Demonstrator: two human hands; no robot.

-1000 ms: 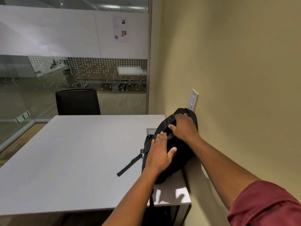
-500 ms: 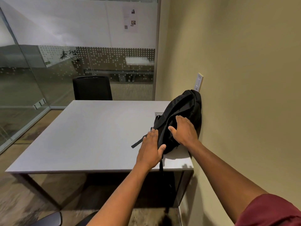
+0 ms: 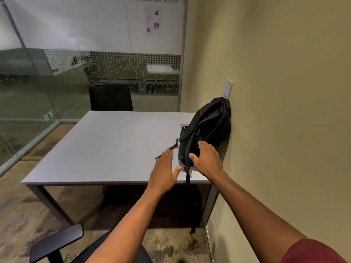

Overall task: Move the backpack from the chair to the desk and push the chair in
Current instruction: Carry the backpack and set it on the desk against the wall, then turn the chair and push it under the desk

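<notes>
We see both hands stretched out flat, fingers spread and grasping nothing; the left hand point(image 3: 164, 171) hovers palm-down above the near edge of the desk point(image 3: 106, 149), just beside the loose webbing strap point(image 3: 167, 149) that trails from the backpack point(image 3: 206, 130); whether its fingertips touch the strap we cannot tell; the right hand point(image 3: 207, 160) is likewise relaxed and empty, lying over the lower front of the backpack, and whether it presses the fabric or only hovers we cannot tell; a dark red sleeve point(image 3: 313, 251) shows at the right arm

The backpack is black, soft woven cloth with a rounded top and seamed panels; it stands tilted on the desk's near right corner, leaning back against the matte yellowish wall point(image 3: 284, 111); a second strap with a plastic buckle point(image 3: 187, 172) hangs over the desk's front edge

The desk is a pale grey rectangular slab, smooth and matte, on slim grey metal legs, with a small square grommet point(image 3: 183, 126) set in the top just beside the backpack; a white wall plate point(image 3: 228, 89) sits above the bag

Nearest us, the black office chair point(image 3: 57, 243) with its padded armrest stands apart from the desk; another black chair back point(image 3: 111, 97) rises beyond the far edge, before dotted frosted glass partitions point(image 3: 57, 82); the floor is mottled brown carpet point(image 3: 19, 224)
</notes>
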